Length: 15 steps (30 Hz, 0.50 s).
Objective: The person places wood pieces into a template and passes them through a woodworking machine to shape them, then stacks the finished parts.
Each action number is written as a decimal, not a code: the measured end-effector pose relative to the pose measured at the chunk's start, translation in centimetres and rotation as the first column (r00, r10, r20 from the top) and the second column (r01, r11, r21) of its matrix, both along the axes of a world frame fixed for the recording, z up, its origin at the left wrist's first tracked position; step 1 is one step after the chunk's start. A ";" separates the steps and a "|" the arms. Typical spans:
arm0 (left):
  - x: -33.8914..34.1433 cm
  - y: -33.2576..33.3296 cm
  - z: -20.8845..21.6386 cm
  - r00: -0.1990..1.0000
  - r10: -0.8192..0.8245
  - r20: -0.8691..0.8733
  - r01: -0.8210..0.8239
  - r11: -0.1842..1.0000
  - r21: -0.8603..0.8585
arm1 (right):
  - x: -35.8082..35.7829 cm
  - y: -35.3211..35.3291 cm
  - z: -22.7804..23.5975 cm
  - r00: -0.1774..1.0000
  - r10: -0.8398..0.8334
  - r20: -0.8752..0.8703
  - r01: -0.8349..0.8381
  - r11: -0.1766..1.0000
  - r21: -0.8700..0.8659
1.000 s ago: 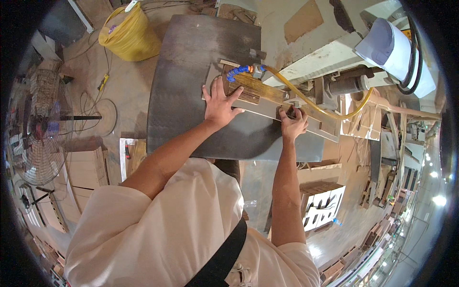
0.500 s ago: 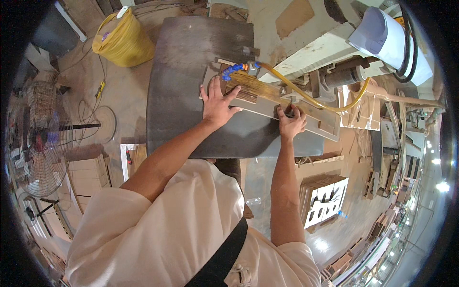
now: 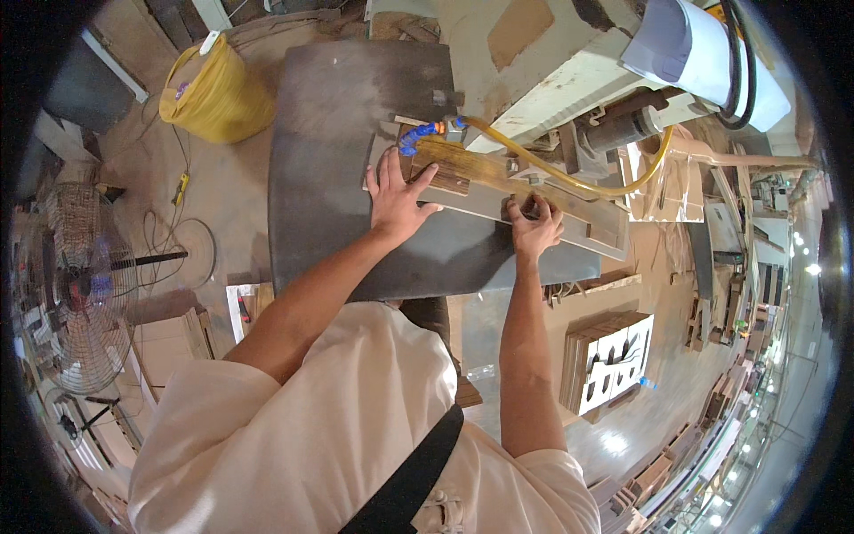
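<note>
My left hand [image 3: 398, 203] lies with fingers spread across the left end of a long, flat wooden jig board [image 3: 480, 206]. Its fingertips rest beside a brown wood-grain strip [image 3: 442, 185] set on that board. Farther right, the fingers of my right hand [image 3: 536, 231] are bent together around a small dark piece at the board's near edge; its kind is hidden. Just beyond my left fingertips, a blue segmented nozzle [image 3: 416, 137] curves down over the strip. The board lies on a dark grey machine table [image 3: 329, 116].
A yellow hose [image 3: 578, 185] loops beyond my right hand, beside a machine body [image 3: 569, 80]. To the left stand a yellow sack [image 3: 222, 93] and a caged floor fan [image 3: 84, 276], with cables on the floor. Stacked cut panels [image 3: 614, 360] sit at the lower right.
The whole view has shifted slightly as my head turned. Both hands keep their places on the board, and nothing has visibly been taken or let go.
</note>
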<state>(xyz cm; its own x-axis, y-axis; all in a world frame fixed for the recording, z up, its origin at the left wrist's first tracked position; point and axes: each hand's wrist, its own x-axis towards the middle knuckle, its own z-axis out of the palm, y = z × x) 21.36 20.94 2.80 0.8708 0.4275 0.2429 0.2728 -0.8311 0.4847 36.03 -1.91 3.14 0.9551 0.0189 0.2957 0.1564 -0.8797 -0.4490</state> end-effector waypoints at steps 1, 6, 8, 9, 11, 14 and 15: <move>0.0 0.0 -0.1 1.000 0.000 0.012 0.000 1.000 0.002 | 0.0 -0.1 0.0 1.000 -0.002 0.000 0.002 1.000 0.002; 0.1 0.1 -0.2 1.000 -0.013 0.013 0.013 1.000 0.021 | -0.5 0.0 0.5 0.999 -0.021 -0.049 0.021 1.000 -0.004; 0.0 0.1 -0.3 1.000 -0.010 0.011 0.010 1.000 0.029 | -0.7 0.1 0.6 0.998 -0.025 -0.058 0.026 1.000 0.007; 0.1 0.0 -0.2 1.000 -0.012 0.012 0.011 0.999 0.030 | -0.6 -0.1 0.7 0.998 -0.035 -0.057 0.035 0.999 0.010; 0.2 0.0 -0.1 1.000 -0.016 0.019 0.015 0.999 0.034 | -0.8 -0.1 0.5 0.999 -0.036 -0.024 0.036 0.999 -0.002; 0.0 0.2 -0.3 1.000 -0.010 0.026 0.008 0.999 0.047 | -1.0 0.2 0.8 0.999 -0.039 -0.026 0.039 0.999 0.002; 0.1 0.2 -0.3 1.000 -0.017 0.017 0.016 0.999 0.046 | -1.1 0.2 0.8 0.998 -0.043 -0.035 0.043 0.999 0.005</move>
<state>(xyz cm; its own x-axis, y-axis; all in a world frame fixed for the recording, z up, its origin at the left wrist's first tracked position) 21.44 21.09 2.54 0.8731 0.4013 0.2769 0.2508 -0.8566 0.4508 34.97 -1.72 3.99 0.9647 -0.0239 0.2622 0.1028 -0.8826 -0.4587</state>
